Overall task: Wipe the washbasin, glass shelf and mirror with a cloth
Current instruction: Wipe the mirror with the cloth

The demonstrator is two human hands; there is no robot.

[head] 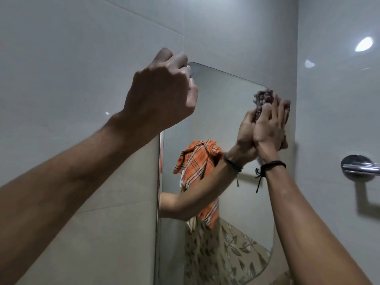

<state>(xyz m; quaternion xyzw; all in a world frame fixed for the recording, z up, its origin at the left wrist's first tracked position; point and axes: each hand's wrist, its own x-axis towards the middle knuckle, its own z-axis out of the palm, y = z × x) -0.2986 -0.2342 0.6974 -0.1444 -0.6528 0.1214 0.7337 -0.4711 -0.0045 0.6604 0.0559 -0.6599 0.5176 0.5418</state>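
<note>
The rounded-corner mirror [216, 112] hangs on a grey tiled wall. My right hand [267, 128] presses a bunched mauve cloth [264, 97] flat against the mirror's top right corner, and the hand's reflection meets it palm to palm. My left hand [162, 89] is raised to the mirror's top left corner, its fingers curled tight over the edge there. A black cord bracelet [271, 165] circles my right wrist. Neither the washbasin nor the glass shelf is in view.
A chrome towel rail [359, 166] sticks out of the right wall, close to my right forearm. The mirror reflects a person in a leaf-print shirt with an orange checked cloth [197, 161] over the head. Glossy tiles [61, 79] surround the mirror.
</note>
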